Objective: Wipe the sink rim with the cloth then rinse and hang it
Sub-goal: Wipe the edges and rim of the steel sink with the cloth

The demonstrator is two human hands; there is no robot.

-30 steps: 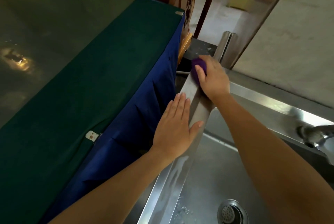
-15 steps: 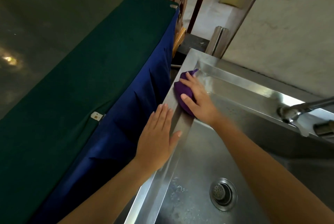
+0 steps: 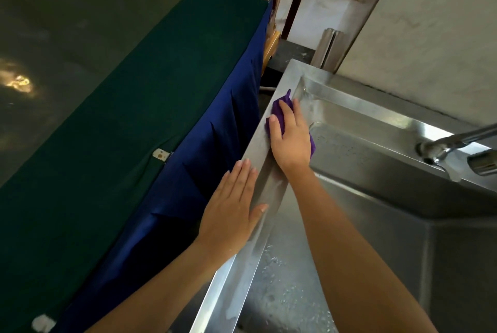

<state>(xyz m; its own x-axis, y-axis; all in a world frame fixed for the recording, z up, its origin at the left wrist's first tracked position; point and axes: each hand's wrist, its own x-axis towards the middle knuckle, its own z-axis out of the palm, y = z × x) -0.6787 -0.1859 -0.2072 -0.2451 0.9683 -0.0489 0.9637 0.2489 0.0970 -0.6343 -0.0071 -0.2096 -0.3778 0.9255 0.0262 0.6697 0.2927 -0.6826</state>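
A bunched purple cloth (image 3: 276,109) lies on the left rim (image 3: 256,152) of the steel sink, a little short of its far corner. My right hand (image 3: 289,136) lies over the cloth and presses it onto the rim with fingers laid fairly straight; a fold sticks out at the palm's right side. My left hand (image 3: 234,206) rests flat on the same rim nearer to me, fingers straight, thumb over the inner edge. Most of the cloth is hidden under my right hand.
The wet sink basin (image 3: 349,198) lies to the right, and a faucet (image 3: 443,144) sits on its back rim. A table with a green top (image 3: 134,117) and a blue skirt (image 3: 215,150) stands close against the sink's left side. A pale wall (image 3: 430,50) rises behind.
My right hand has slid the cloth from the sink's far corner back along the left rim towards me. My left hand stays flat on the rim.
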